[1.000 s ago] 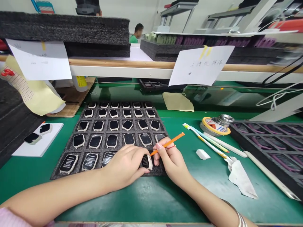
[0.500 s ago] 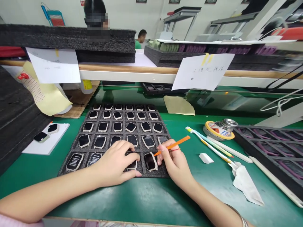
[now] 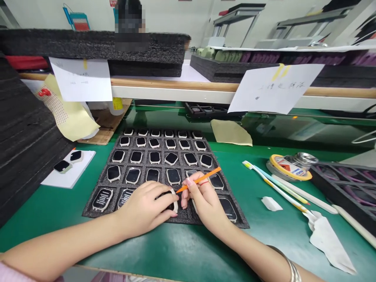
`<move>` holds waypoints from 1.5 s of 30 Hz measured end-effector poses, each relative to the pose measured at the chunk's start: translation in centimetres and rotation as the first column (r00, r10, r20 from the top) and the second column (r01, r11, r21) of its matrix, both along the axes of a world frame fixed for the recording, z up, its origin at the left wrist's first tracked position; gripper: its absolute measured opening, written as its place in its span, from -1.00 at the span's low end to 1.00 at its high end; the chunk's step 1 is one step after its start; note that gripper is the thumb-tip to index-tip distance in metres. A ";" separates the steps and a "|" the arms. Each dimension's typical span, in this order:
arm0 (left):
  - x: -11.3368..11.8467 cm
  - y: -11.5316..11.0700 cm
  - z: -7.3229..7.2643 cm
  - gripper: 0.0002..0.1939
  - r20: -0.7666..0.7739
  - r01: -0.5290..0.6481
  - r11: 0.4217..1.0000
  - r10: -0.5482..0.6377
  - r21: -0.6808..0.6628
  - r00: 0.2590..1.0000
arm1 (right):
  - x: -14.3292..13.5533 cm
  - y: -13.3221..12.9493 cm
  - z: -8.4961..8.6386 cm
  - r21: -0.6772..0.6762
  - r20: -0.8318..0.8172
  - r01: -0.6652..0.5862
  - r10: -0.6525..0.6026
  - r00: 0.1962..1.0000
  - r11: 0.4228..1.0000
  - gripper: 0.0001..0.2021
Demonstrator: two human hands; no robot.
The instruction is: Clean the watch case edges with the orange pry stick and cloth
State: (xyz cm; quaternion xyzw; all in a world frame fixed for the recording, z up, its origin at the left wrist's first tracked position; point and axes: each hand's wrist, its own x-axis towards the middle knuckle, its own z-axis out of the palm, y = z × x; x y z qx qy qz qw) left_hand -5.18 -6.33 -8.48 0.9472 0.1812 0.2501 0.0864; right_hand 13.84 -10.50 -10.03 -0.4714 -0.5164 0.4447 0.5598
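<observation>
Steadying a cream-framed, rounded-rectangular watch under a slim, pointed orange stick
Brace with the left hand, curled narrowly around the watch in the front row of the black foam tray, forearm low over the green surface. Guide the tip lightly at the frame's right edge, contact unclear, pinching pen-fashion with the right hand, angled inward.

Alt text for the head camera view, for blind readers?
A right hand points a slim orange stick at a pale-framed rectangular watch under the left hand, in a black foam tray of more watches on a green table.
</observation>
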 end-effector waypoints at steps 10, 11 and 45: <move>-0.2 -0.3 -0.2 -0.64 -0.022 -0.061 0.977 0.058 -0.204 0.998 | 0.2 -0.6 -0.6 0.080 0.165 -0.001 -0.012 0.986 0.997 -0.72; -0.2 -0.3 -0.1 -0.62 -0.030 -0.064 0.975 0.059 -0.214 0.998 | 0.2 -0.6 -0.6 0.088 0.179 -0.003 -0.013 0.984 0.996 -0.73; -5.8 0.4 0.6 -0.57 -0.097 -0.197 0.898 0.173 -0.393 0.980 | -3.6 1.5 -0.2 0.046 0.158 -0.156 0.147 0.976 0.987 -0.69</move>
